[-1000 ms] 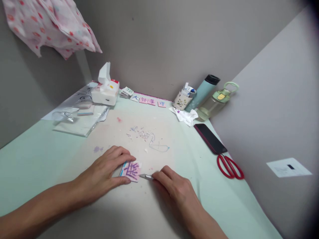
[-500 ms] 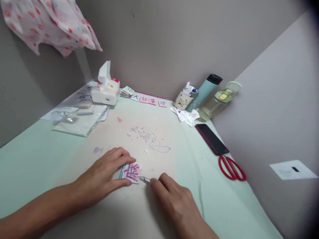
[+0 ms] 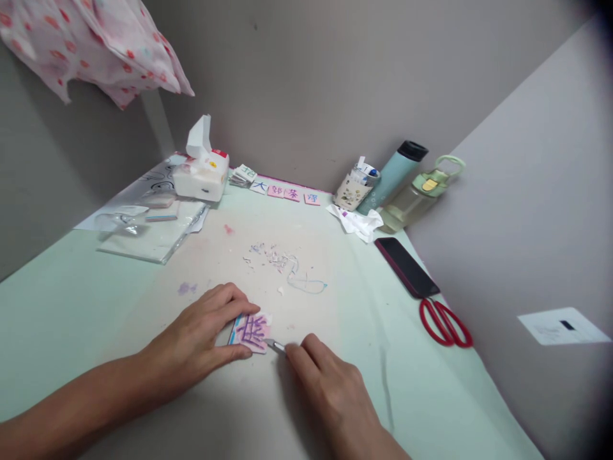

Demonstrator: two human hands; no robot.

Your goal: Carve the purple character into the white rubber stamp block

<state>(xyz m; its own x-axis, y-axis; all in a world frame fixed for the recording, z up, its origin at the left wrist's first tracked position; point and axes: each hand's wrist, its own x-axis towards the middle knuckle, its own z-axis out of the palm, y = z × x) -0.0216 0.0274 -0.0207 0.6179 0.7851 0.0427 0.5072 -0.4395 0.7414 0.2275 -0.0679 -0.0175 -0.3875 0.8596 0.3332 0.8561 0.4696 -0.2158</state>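
Green table (image 3: 48, 287); left grip (image 3: 204, 327) clamped on tile (image 3: 253, 332), right grip (image 3: 330, 377) on knife (image 3: 276, 345). Tile likely light, rubbery; hold edges.

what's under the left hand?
A pink block with purple marks shows between the left hand's thumb and fingers, on a beige surface. Beneath the palm: covered, can't tell.

Block (image 3: 253, 332): on the table (image 3: 62, 300), between thumb and fingers of the left hand (image 3: 208, 329)
Knife (image 3: 277, 347): in the right hand (image 3: 330, 380), tip at the block's right side
Shavings (image 3: 276, 257): behind the block
Back of table: tissue pack (image 3: 204, 180) left, row of tiles (image 3: 292, 195) middle, cup (image 3: 351, 193) and bottles (image 3: 391, 180) right
Phone (image 3: 406, 267): near the right edge, scissors (image 3: 444, 322) before it
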